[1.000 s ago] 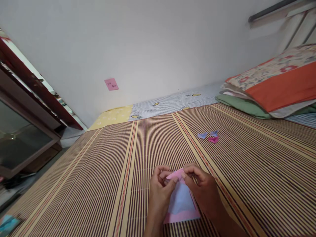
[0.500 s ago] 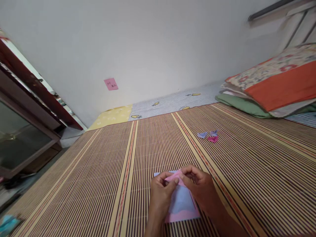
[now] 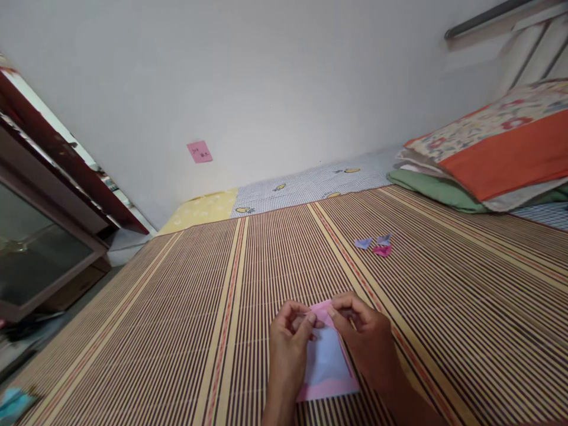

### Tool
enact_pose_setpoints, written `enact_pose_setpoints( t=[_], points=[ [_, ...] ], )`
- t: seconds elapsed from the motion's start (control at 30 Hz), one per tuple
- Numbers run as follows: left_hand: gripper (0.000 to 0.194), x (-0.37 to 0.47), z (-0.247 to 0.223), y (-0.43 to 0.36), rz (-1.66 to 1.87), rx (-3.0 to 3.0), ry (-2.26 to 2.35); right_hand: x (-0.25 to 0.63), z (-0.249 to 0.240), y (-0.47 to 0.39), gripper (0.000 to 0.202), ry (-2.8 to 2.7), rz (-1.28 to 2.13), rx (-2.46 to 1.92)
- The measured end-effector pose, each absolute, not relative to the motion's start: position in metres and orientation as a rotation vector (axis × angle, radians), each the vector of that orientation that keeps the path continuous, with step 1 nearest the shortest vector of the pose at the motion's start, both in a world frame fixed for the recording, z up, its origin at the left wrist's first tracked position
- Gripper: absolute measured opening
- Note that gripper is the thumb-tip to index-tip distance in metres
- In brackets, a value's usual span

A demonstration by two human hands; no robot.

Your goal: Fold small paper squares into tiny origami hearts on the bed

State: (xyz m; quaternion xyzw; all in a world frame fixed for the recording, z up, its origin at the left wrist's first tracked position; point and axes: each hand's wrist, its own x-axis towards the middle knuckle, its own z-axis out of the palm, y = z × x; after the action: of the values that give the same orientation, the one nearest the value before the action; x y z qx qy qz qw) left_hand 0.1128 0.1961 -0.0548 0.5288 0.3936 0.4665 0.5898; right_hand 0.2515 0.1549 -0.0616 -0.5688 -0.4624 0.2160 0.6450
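Between my left hand (image 3: pixel 289 343) and my right hand (image 3: pixel 369 334) is a small piece of pink paper (image 3: pixel 322 310), partly folded. Both hands pinch it between thumb and fingertips, the left on its left side and the right on its right side. Beneath them, sheets of lilac and pink paper (image 3: pixel 329 362) lie on the striped mat; my hands cover part of their sides. Further off to the right sit two small lilac folded papers (image 3: pixel 362 243) and a magenta one (image 3: pixel 382 251), close together.
The striped mat (image 3: pixel 275 266) reaches to a patterned sheet (image 3: pixel 302 192) by the wall. Folded bedding (image 3: pixel 497 154) is piled at the right. A pink note (image 3: pixel 199 151) is stuck on the wall. Something turquoise (image 3: pixel 16 404) lies at the lower left edge.
The pink paper has turned in my fingers, from a pointed shape at the left to a more upright one. My fingertips have shifted slightly on it.
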Motion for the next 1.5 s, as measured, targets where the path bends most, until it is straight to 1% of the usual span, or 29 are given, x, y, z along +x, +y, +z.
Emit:
enact_pose_setpoints(
  t=[0.17, 0.6, 0.87, 1.5],
  points=[
    [0.020, 0.114, -0.057, 0.196, 1.131, 1.206, 0.954, 0.251, -0.060, 0.155, 0.011, -1.088, 0.439, -1.295],
    [0.019, 0.115, -0.052, 0.189, 1.131, 1.336, 1.014, 0.251, -0.076, 0.161, 0.009, -0.794, 0.780, -1.123],
    [0.018, 0.115, -0.052, 0.188, 1.141, 1.388, 1.037, 0.253, -0.085, 0.168, 0.013, -0.721, 0.813, -1.138],
    [0.019, 0.116, -0.050, 0.188, 1.136, 1.332, 1.069, 0.256, -0.068, 0.160, 0.017, -0.635, 0.985, -1.128]
  ],
)
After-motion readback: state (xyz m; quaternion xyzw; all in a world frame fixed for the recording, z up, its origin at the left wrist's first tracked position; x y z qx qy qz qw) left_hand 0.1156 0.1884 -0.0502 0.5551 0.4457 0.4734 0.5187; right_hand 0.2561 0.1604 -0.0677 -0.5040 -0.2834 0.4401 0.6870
